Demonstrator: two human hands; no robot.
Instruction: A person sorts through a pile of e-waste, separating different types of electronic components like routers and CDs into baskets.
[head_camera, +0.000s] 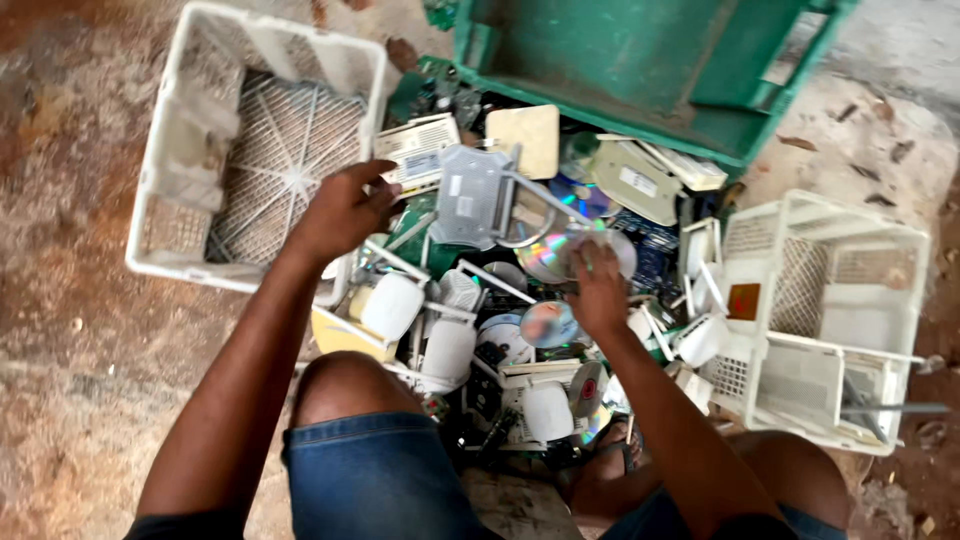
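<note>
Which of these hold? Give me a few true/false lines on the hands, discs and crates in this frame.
1. The right hand pinches a shiny disc. True.
2. The left hand rests inside the green crate. False: it is by the rim of the white crate on the left.
3. A second white crate sits at the right. True.
4. The scrap pile lies on a table. False: it lies on the ground.
</note>
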